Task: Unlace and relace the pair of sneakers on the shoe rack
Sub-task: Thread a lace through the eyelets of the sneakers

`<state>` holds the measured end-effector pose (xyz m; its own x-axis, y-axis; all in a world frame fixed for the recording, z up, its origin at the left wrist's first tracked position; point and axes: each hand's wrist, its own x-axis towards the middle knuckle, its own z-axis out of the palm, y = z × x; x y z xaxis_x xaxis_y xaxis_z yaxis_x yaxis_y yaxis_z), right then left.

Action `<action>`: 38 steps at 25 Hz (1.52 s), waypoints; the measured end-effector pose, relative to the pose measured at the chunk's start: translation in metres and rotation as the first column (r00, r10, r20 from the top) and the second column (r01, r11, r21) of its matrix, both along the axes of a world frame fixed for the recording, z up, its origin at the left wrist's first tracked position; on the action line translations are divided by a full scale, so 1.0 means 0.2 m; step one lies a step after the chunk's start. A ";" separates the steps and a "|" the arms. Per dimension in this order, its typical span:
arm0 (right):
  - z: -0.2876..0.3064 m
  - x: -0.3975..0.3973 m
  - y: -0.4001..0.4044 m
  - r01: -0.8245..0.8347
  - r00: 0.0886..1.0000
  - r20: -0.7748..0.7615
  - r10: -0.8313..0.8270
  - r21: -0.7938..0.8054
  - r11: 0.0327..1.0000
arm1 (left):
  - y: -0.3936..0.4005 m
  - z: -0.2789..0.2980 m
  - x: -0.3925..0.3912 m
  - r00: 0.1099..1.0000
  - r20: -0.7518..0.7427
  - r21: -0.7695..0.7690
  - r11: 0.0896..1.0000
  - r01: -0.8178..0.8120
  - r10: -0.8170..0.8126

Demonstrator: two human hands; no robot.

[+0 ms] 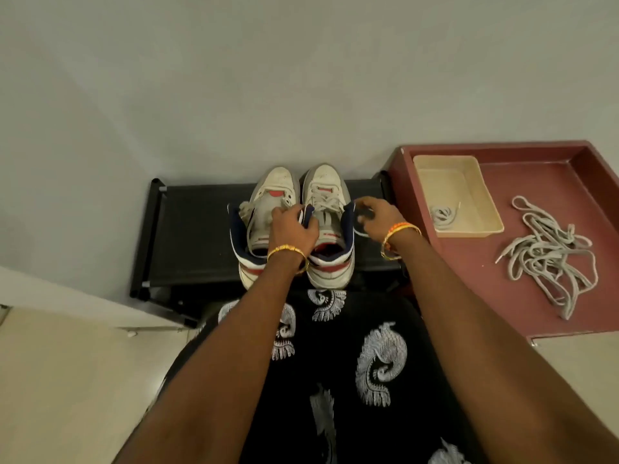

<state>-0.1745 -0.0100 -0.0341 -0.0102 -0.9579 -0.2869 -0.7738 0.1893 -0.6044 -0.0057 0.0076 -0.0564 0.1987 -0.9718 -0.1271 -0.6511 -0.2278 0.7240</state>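
Two white high-top sneakers with navy collars and red trim stand side by side on the black shoe rack (194, 229), toes toward the wall. The left sneaker (268, 192) has no lace across its tongue. The right sneaker (326, 189) has its grey-white lace threaded through the eyelets. My left hand (293, 227) grips the inner navy collar edge between the two shoes. My right hand (375, 217) holds the outer collar of the right sneaker, fingers curled round its navy edge.
A maroon tray-like surface (549, 169) sits to the right, level with the rack. On it stand a cream plastic bin (469, 226) with a coiled lace (442, 214) inside and a loose heap of grey laces (549, 256). The wall is right behind the shoes.
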 end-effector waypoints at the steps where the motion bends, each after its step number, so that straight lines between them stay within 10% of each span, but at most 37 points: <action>1: -0.01 0.02 -0.01 -0.011 1.000 -0.006 0.011 0.041 0.999 | 0.00 0.00 0.00 1.000 0.004 0.010 1.000 -0.008 0.008; 17: 0.03 0.04 0.01 0.156 0.983 -0.096 -0.155 0.005 0.988 | 0.00 0.03 0.00 0.986 0.158 0.113 0.993 0.042 -0.059; 26: 0.08 -0.04 0.03 0.444 0.861 0.253 -0.442 0.050 0.895 | -0.03 0.09 0.14 0.963 0.011 0.340 0.906 0.251 -0.270; 32: 0.17 0.01 0.02 0.452 0.806 0.458 -0.374 -0.070 0.889 | -0.07 0.12 0.15 0.987 0.030 0.041 0.987 0.158 -0.159; 38: 0.24 0.05 0.02 0.187 0.974 0.162 -0.160 -0.166 0.968 | -0.12 0.15 0.07 0.992 0.118 0.165 0.986 0.016 -0.036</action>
<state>-0.1647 -0.0066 0.0133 -0.1517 -0.9809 -0.1220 -0.6390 0.1915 -0.7450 0.0092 -0.0173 -0.0267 0.1968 -0.9449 -0.2617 -0.7384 -0.3184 0.5944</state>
